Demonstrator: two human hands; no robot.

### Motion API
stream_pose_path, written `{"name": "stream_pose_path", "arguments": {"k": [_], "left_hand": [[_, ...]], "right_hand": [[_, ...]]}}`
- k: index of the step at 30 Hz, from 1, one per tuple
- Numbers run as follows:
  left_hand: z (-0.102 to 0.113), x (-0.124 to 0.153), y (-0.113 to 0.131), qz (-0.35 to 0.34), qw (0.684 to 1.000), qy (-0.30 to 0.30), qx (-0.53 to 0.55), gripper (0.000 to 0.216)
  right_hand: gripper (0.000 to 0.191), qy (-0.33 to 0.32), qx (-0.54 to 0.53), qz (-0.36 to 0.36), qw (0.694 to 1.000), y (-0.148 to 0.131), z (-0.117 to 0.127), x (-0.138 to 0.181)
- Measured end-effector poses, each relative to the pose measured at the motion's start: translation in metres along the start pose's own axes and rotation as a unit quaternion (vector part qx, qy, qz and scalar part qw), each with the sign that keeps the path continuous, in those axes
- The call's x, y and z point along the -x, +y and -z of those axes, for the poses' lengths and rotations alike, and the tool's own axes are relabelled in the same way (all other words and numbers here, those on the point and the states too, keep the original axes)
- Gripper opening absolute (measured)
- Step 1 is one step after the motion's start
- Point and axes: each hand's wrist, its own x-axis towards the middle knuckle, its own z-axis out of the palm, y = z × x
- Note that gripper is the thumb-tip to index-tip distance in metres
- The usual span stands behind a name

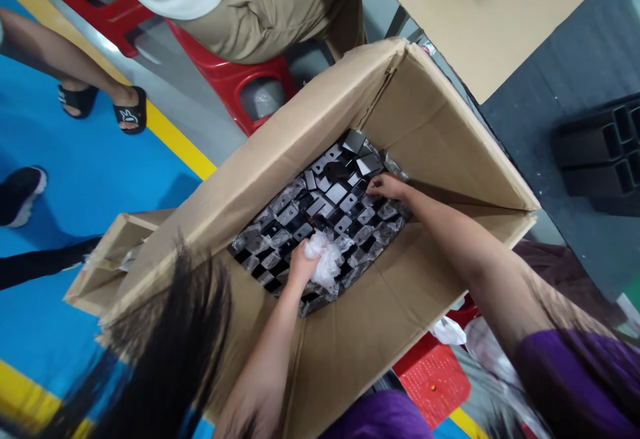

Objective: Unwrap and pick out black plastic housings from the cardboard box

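Note:
Both of my arms reach down into a deep cardboard box [395, 292]. Its bottom is covered with many small black rectangular parts [336, 192], some bare and some wrapped in clear plastic. A bunch of crumpled clear plastic bags [325, 260] is gripped in my left hand [302, 263], above the parts. Near the far right side of the layer, my right hand [387, 186] has its fingers bent together over the parts. What its fingertips hold, if anything, is too small to make out.
A table topped with a cardboard sheet [500, 22] stands at the upper right, with black rectangular tubes [600, 152] beyond the box. A seated person [260, 12] is on a red stool [240, 85] behind it. Another person's sandalled feet [130, 111] are at left. A smaller carton [113, 252] adjoins the box.

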Motion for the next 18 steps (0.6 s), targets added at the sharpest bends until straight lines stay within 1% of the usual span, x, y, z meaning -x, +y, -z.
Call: {"name": "stream_pose_path", "arguments": {"k": [4, 6, 8, 10, 12, 15, 18], "left_hand": [[0.002, 0.000, 0.010, -0.013, 1.000, 0.005, 0.011, 0.017], [0.000, 0.000, 0.016, -0.020, 1.000, 0.000, 0.020, 0.022], [-0.003, -0.001, 0.023, -0.034, 0.999, -0.009, 0.036, 0.028], [-0.007, -0.002, 0.029, -0.053, 0.997, -0.017, 0.054, 0.030], [-0.009, -0.003, 0.033, -0.078, 0.994, -0.024, 0.067, 0.026], [-0.010, -0.003, 0.035, -0.110, 0.991, -0.028, 0.075, 0.016], [-0.008, -0.001, 0.036, -0.123, 0.989, -0.023, 0.080, 0.017]], "right_hand": [[0.008, -0.068, -0.025, -0.016, 0.997, -0.008, 0.017, 0.006], [0.007, -0.085, -0.031, -0.016, 0.996, -0.013, 0.025, 0.011], [0.012, -0.077, -0.034, -0.014, 0.996, -0.018, 0.030, 0.015], [0.021, -0.060, -0.037, -0.014, 0.997, -0.022, 0.032, 0.019], [0.028, -0.045, -0.044, -0.014, 0.998, -0.024, 0.034, 0.022], [0.031, -0.031, -0.063, -0.008, 0.997, -0.026, 0.039, 0.030], [0.033, -0.025, -0.096, 0.012, 0.995, -0.024, 0.042, 0.043]]}}
